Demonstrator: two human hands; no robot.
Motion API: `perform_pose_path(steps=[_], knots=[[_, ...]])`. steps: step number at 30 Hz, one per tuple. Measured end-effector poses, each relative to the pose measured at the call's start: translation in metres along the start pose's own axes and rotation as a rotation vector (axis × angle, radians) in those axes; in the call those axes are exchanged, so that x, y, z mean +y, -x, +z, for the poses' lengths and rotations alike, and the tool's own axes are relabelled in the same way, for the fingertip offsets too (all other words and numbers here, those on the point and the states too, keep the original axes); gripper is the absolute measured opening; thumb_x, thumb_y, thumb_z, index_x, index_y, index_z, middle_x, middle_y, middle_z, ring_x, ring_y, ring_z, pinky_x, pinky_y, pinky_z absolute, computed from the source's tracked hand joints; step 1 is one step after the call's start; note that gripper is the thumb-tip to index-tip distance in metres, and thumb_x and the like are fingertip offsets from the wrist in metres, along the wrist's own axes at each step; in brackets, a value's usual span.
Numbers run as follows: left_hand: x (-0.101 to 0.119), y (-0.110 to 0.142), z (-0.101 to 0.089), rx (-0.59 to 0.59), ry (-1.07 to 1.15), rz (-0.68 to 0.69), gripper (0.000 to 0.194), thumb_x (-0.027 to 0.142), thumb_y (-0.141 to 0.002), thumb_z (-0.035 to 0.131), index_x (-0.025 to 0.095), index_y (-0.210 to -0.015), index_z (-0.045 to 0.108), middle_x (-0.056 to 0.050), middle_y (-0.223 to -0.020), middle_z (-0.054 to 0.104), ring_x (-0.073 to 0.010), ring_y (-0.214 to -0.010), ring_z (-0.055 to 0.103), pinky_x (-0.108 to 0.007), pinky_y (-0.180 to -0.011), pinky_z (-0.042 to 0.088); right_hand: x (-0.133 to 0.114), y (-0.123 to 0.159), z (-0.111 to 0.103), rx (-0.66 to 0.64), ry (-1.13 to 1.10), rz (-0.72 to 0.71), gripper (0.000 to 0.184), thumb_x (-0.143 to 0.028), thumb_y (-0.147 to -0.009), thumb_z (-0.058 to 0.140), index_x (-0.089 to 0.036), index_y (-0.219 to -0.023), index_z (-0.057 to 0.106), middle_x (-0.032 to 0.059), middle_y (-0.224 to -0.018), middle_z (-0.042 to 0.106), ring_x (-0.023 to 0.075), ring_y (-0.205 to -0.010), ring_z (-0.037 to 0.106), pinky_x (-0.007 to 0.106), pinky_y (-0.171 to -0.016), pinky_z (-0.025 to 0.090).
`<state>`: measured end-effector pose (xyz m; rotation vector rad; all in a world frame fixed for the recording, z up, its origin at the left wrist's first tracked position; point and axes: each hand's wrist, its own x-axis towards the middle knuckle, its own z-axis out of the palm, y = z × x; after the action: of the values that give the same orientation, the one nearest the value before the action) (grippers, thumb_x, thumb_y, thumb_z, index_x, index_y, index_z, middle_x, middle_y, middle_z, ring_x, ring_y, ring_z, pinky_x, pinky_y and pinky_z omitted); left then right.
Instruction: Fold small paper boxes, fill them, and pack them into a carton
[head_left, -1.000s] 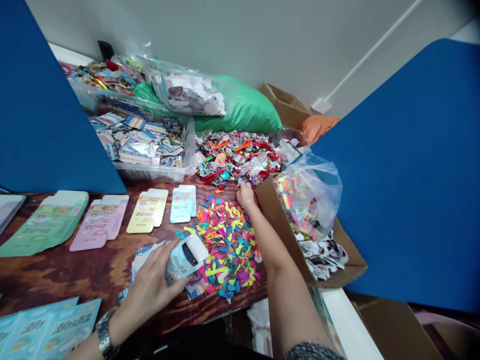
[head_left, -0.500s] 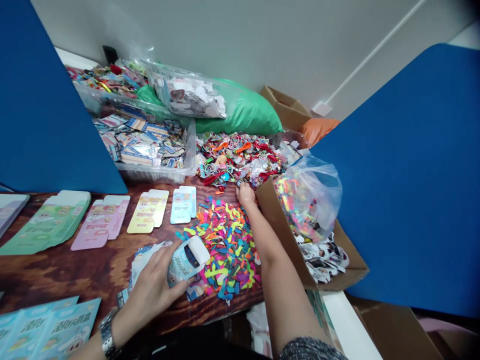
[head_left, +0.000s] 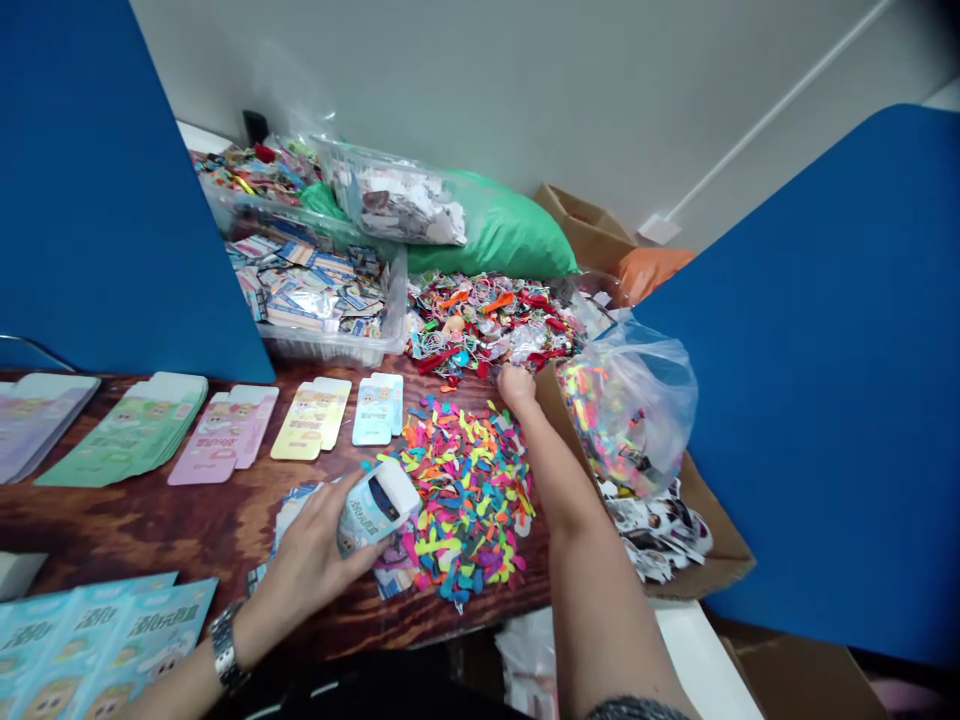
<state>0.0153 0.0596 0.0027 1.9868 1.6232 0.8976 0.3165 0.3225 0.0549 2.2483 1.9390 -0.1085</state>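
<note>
My left hand [head_left: 319, 540] is wrapped round a small light-blue box [head_left: 367, 515], tilted with its white flap raised and something dark inside. Beneath that hand lie printed cards [head_left: 289, 510], partly covered. Stretched forward, my right hand [head_left: 516, 385] has its fingers curled at the near edge of a heap of small trinkets with cords and red pieces [head_left: 487, 320]. Whatever those fingers touch is too small and hidden to make out. Between my arms spreads a pile of colourful uninflated balloons [head_left: 465, 490], close to the box.
Flattened yellow boxes [head_left: 311, 420], pink boxes [head_left: 223, 435] and green boxes [head_left: 127, 430] line the table's left side. A clear plastic bin [head_left: 322, 345] of cards stands behind them. A carton [head_left: 720, 540] with a filled plastic bag is at right. Blue partitions [head_left: 840, 380] flank both sides.
The view has shifted, so the scene sits slightly further right. My left hand still holds the light-blue box, and my right hand stays at the trinket heap's edge.
</note>
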Motion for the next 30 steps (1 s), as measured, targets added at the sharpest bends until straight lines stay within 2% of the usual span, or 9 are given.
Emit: perform_pose_path(steps=[5, 7, 10, 12, 17, 20, 24, 27, 30], knots=[[0.000, -0.014, -0.004, 0.017, -0.008, -0.100, 0.075, 0.058, -0.078, 0.069, 0.023, -0.139, 0.045, -0.011, -0.124, 0.064, -0.0306, -0.108, 0.065, -0.043, -0.091, 0.053, -0.001, 0.059, -0.032, 0.053, -0.168, -0.281, 0.033, -0.032, -0.099, 0.041, -0.019, -0.105, 0.071, 0.0050, -0.096, 0.074, 0.0167, -0.087, 0.066, 0.022, -0.076, 0.043], [0.003, -0.018, -0.006, 0.028, 0.008, -0.126, 0.075, 0.059, -0.079, 0.068, 0.021, -0.140, 0.045, -0.012, -0.129, 0.062, -0.0317, -0.114, 0.062, -0.044, -0.095, 0.051, -0.015, 0.091, -0.040, 0.050, -0.312, -0.445, 0.034, -0.036, -0.098, 0.042, -0.019, -0.100, 0.071, 0.0003, -0.085, 0.072, 0.0140, -0.077, 0.063, 0.020, -0.068, 0.042], [0.008, -0.018, -0.011, 0.054, 0.043, -0.140, 0.076, 0.059, -0.080, 0.068, 0.019, -0.140, 0.045, -0.013, -0.131, 0.060, -0.0316, -0.118, 0.060, -0.045, -0.098, 0.049, -0.044, 0.137, -0.049, 0.037, -0.611, -0.700, 0.032, -0.038, -0.095, 0.047, -0.016, -0.093, 0.072, -0.0005, -0.078, 0.069, 0.0124, -0.067, 0.057, 0.020, -0.061, 0.039], [0.010, -0.014, -0.013, 0.080, 0.073, -0.135, 0.076, 0.059, -0.078, 0.070, 0.021, -0.139, 0.046, -0.013, -0.131, 0.061, -0.0307, -0.119, 0.059, -0.045, -0.101, 0.048, -0.066, 0.162, -0.052, 0.010, -0.723, -0.801, 0.030, -0.036, -0.094, 0.049, -0.017, -0.092, 0.072, -0.0007, -0.077, 0.068, 0.0115, -0.064, 0.054, 0.021, -0.060, 0.038], [0.009, 0.006, -0.017, 0.133, 0.159, -0.130, 0.072, 0.053, -0.077, 0.073, 0.018, -0.136, 0.049, -0.013, -0.129, 0.062, -0.0297, -0.117, 0.060, -0.045, -0.101, 0.048, -0.106, 0.203, -0.051, -0.004, -0.786, -0.889, 0.026, -0.032, -0.095, 0.051, -0.018, -0.091, 0.072, -0.0018, -0.073, 0.065, 0.0098, -0.061, 0.052, 0.020, -0.058, 0.035], [0.009, 0.015, -0.022, 0.139, 0.196, -0.170, 0.066, 0.043, -0.075, 0.075, 0.016, -0.130, 0.053, -0.013, -0.120, 0.066, -0.0297, -0.110, 0.063, -0.044, -0.094, 0.051, -0.117, 0.215, -0.043, -0.018, -0.831, -0.887, 0.025, -0.031, -0.095, 0.051, -0.018, -0.093, 0.072, -0.0022, -0.072, 0.066, 0.0104, -0.063, 0.055, 0.020, -0.060, 0.038], [0.013, 0.022, -0.030, 0.165, 0.281, -0.202, 0.058, 0.037, -0.073, 0.074, 0.016, -0.125, 0.057, -0.010, -0.113, 0.068, -0.0275, -0.103, 0.065, -0.041, -0.090, 0.053, -0.120, 0.228, -0.033, -0.022, -0.870, -0.875, 0.023, -0.031, -0.094, 0.053, -0.019, -0.106, 0.069, -0.0005, -0.082, 0.072, 0.0117, -0.067, 0.062, 0.020, -0.062, 0.044], [0.012, 0.027, -0.034, 0.221, 0.281, -0.208, 0.063, 0.038, -0.072, 0.074, 0.016, -0.128, 0.054, -0.012, -0.120, 0.066, -0.0282, -0.110, 0.064, -0.042, -0.095, 0.051, -0.121, 0.236, -0.027, 0.072, -0.748, -0.940, 0.021, -0.026, -0.093, 0.056, -0.020, -0.109, 0.067, 0.0013, -0.090, 0.074, 0.0135, -0.074, 0.067, 0.022, -0.069, 0.048], [0.009, 0.035, -0.034, 0.266, 0.174, -0.123, 0.070, 0.037, -0.074, 0.074, 0.017, -0.136, 0.048, -0.013, -0.129, 0.062, -0.0293, -0.119, 0.060, -0.044, -0.102, 0.047, -0.125, 0.244, -0.022, 0.149, -0.538, -1.131, 0.019, -0.022, -0.095, 0.053, -0.020, -0.103, 0.070, 0.0051, -0.099, 0.074, 0.0158, -0.088, 0.069, 0.025, -0.081, 0.049]])
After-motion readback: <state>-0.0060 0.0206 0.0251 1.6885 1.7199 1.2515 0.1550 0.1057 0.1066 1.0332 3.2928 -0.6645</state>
